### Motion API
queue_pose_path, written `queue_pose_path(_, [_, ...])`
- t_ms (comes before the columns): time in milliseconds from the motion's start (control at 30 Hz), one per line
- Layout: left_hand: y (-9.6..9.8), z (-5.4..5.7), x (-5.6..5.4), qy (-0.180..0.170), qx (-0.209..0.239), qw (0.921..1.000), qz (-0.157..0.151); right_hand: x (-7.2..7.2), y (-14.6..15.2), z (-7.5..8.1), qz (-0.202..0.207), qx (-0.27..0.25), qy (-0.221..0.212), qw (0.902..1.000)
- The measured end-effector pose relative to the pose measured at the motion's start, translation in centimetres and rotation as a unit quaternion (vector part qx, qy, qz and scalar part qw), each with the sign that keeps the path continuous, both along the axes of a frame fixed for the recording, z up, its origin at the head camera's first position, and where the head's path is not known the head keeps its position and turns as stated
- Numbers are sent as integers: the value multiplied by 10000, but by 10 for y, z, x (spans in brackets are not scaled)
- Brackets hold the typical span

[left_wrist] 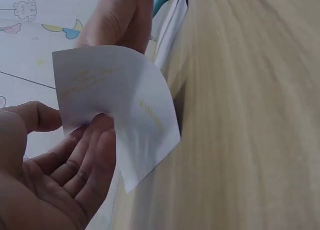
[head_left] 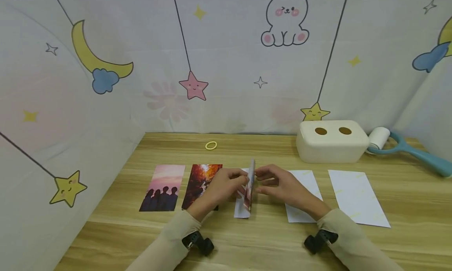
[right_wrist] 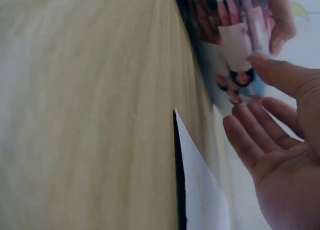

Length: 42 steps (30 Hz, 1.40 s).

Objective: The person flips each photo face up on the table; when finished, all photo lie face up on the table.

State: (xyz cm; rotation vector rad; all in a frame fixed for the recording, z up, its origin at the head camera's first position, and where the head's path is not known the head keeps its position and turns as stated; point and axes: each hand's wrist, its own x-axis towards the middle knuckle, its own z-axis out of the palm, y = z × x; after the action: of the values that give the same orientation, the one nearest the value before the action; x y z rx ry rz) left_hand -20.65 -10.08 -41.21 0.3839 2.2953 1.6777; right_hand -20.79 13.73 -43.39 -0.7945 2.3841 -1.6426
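Observation:
A photo print stands on edge, bowed, between the hands at the table's middle. Its white back with faint yellow marks faces the left wrist camera; its picture side, with several people, faces the right. My left hand pinches it, fingertips pressed to the back and thumb at the edge. My right hand is on the picture side, fingers loosely extended, thumb touching or very near the surface. Under the standing photo lies a white card, partly hidden.
To the left lie a photo of silhouettes and an autumn photo. Two white cards lie at right. Behind are a yellow ring, a cream box with two holes and a blue-handled lint roller.

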Motion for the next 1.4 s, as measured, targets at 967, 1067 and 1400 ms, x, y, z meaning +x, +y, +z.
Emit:
queue_pose_path(967, [-20,16,-8,423,529,9966,479,-4,3,-6,-1489,-410,17,9880])
queue_pose_path(1067, [-20,13,-8,689,324,9950,642,-4,2,-5,-1522,-444,32,9873])
queue_pose_path(1400, [-22,9,-8,1213,-494,9882,799,-3,1,-4,-1629,-231,83,9863])
